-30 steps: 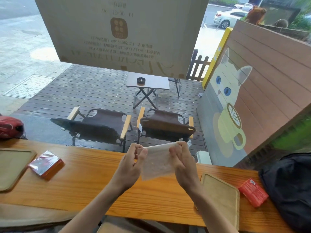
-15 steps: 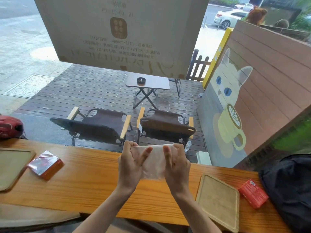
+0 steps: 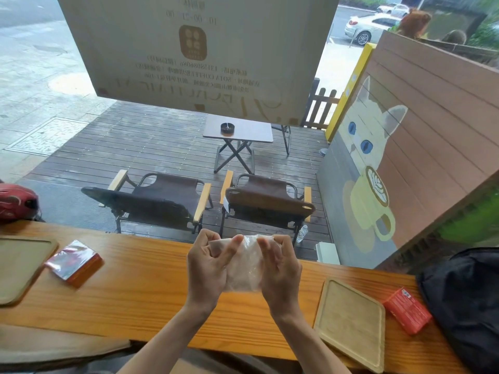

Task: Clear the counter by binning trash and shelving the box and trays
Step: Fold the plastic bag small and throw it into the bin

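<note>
Hands: left, right grip one wrapper, apparently plastic | trays: two | boxes: two

Beyond the window, two chairs stand side by side on the deck. Behind the chairs is a folding table with an ashtray on it. Right of the chairs, a fence bears a painted cat (holding a latte mug). Above the chairs hangs a sign. A bag lies right of them, nearer the camera.
</note>
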